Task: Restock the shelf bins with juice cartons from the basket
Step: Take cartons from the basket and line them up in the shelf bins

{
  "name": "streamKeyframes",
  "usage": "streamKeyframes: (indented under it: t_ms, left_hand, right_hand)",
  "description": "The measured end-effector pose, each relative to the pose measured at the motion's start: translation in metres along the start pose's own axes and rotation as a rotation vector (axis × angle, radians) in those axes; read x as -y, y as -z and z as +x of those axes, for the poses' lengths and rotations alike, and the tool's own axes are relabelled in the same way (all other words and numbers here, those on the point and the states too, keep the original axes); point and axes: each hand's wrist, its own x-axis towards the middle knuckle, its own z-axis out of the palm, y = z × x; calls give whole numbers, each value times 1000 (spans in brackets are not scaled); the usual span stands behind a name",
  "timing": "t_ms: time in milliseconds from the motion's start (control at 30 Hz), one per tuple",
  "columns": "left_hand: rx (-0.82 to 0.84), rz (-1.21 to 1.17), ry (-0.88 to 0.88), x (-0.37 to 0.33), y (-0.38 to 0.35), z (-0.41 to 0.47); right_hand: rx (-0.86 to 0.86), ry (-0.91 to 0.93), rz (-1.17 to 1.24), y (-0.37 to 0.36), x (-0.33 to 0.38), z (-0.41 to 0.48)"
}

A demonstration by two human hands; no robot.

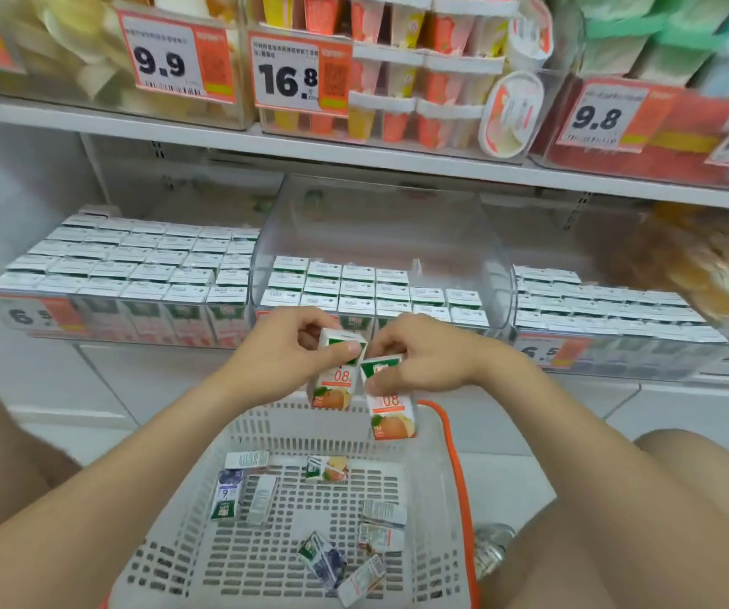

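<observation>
My left hand (292, 345) grips a small orange-and-green juice carton (334, 382) by its top, above the far rim of the grey basket (204, 468). Right beside it, my right hand (424, 358) holds a second matching carton (391, 410), slightly lower. Both cartons hang upright just in front of the middle clear shelf bin (380, 239), which is partly filled with rows of cartons. Several loose cartons lie flat on the basket floor, among them a blue one (226, 494).
A full carton bin (125, 265) stands to the left and another bin (608, 301) to the right on the same shelf. The upper shelf (266, 142) carries snack bins with price tags. My knees flank the basket, which has an orange handle (455, 454).
</observation>
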Motion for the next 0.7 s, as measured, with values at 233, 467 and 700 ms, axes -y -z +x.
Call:
streamKeyframes:
  t_ms: [233, 467, 700]
  left_hand:
    - [-160, -75, -86, -55, 7, 31]
    - [-255, -233, -48, -51, 1, 64]
    - [-263, -262, -52, -48, -12, 85]
  right_hand:
    - [-604, 10, 211, 66, -26, -22]
    - [-630, -149, -207, 77, -75, 22]
    - [-196, -228, -311, 71, -87, 62]
